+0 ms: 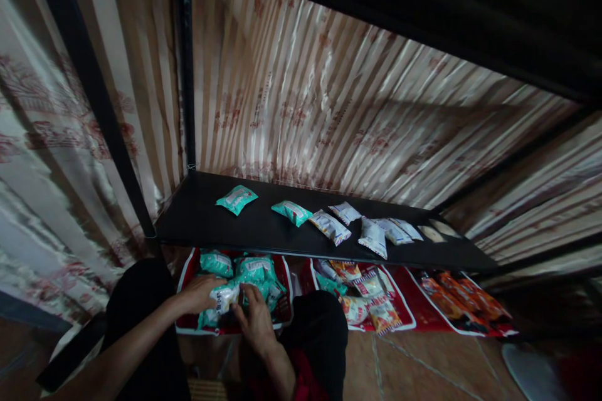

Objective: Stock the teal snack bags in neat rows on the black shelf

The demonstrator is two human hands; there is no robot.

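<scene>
A red basket on the floor holds several teal snack packets. My left hand rests in it with fingers curled on a pale teal packet. My right hand reaches into the same basket beside the left one, its fingers bent down onto the packets. Above the basket runs a black shelf. On it lie two teal packets and, further right, several white packets in a row.
A second red basket with orange and white snack packets stands right of the first, and orange packets lie on a red tray further right. My dark-clothed knees flank the first basket. Striped curtain fabric hangs behind the shelf. Tiled floor lies at lower right.
</scene>
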